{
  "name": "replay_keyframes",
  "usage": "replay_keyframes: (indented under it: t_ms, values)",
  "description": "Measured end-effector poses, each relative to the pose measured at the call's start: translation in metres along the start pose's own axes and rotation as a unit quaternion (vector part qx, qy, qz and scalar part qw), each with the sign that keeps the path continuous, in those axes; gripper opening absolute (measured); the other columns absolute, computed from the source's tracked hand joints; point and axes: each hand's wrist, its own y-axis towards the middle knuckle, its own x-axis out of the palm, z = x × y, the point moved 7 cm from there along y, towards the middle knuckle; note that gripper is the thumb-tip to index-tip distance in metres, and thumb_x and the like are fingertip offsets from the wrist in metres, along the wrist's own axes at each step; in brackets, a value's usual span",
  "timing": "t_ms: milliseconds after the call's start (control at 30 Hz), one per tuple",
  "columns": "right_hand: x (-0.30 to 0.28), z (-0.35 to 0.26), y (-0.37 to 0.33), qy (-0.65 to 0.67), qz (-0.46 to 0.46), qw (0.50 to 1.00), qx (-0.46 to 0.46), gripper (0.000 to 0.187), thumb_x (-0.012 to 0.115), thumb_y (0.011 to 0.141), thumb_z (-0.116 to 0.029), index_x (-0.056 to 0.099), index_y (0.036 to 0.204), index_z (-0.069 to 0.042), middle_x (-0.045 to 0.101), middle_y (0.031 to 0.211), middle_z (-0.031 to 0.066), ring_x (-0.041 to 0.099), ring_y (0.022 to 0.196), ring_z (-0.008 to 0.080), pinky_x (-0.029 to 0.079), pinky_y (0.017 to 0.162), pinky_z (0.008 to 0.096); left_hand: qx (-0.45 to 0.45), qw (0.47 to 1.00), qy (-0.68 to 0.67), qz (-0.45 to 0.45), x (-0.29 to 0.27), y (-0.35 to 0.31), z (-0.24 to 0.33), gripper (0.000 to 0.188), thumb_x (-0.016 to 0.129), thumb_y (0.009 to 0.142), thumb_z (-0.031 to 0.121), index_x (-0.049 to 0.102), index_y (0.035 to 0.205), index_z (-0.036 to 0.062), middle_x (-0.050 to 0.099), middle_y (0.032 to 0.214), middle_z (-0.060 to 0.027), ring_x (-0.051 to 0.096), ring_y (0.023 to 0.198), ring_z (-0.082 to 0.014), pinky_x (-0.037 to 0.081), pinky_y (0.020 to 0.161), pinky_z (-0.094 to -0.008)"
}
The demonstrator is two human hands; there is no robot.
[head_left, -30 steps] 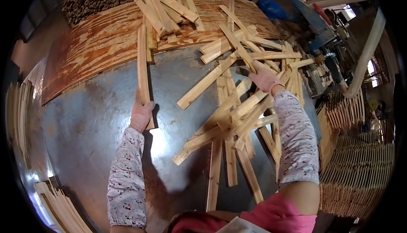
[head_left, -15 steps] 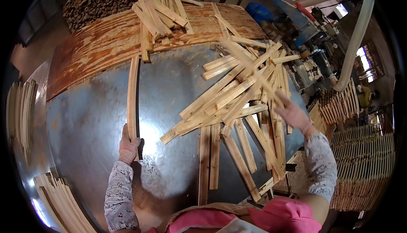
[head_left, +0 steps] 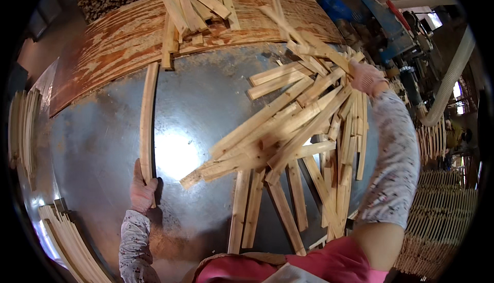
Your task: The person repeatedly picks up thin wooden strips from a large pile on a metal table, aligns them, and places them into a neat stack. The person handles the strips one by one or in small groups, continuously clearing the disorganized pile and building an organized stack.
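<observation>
In my left hand [head_left: 142, 190], gloved and closed, is the near end of a pale wooden strip [head_left: 147, 113] that points away from me over the grey metal tabletop [head_left: 103, 144]. My right hand [head_left: 367, 77], also gloved, reaches out to the far right and grips the end of another wooden strip [head_left: 309, 37]. That strip slants up to the left, over the far part of a loose pile of wooden strips [head_left: 288, 113]. The pile's strips cross each other at many angles, and several lie with their ends toward me.
A rough plywood sheet [head_left: 113, 41] lies along the far side, carrying more loose strips [head_left: 193, 5]. Bundled strips [head_left: 72, 242] stand at the near left. Machinery with a pale hose [head_left: 453, 87] is at the right, above stacked slats [head_left: 437, 211].
My right hand has moved away from me, carrying its strip toward the far end of the pile. My left hand keeps its strip, now a little further left and nearer in the view.
</observation>
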Motion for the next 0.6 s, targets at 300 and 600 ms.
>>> replay_keyframes:
  t_ms: [300,600]
  values:
    - [-0.012,-0.038,-0.244,-0.005,-0.092,0.963,-0.253,0.062,0.078,0.089,-0.040,0.062,0.146,-0.021,0.077,0.088,0.0082,0.075,0.075,0.0233,0.062,0.068,0.0365,0.018,0.998,0.027,0.055,0.008,-0.030,0.013,0.076,0.066,0.094,0.001,0.037,0.165,0.0019,0.063,0.139,-0.0116,0.064,0.118,-0.0214,0.052,0.105,-0.0341]
    - [0.030,-0.250,-0.153,0.279,-0.073,0.886,-0.362,0.064,0.074,0.092,-0.045,0.061,0.148,-0.016,0.075,0.115,0.0235,0.074,0.107,0.0391,0.060,0.092,0.0460,-0.026,0.979,-0.126,0.160,0.013,-0.050,-0.027,0.066,0.069,0.092,0.013,0.048,0.154,0.0021,0.062,0.091,-0.0034,0.058,0.067,-0.0124,0.050,0.056,-0.0292]
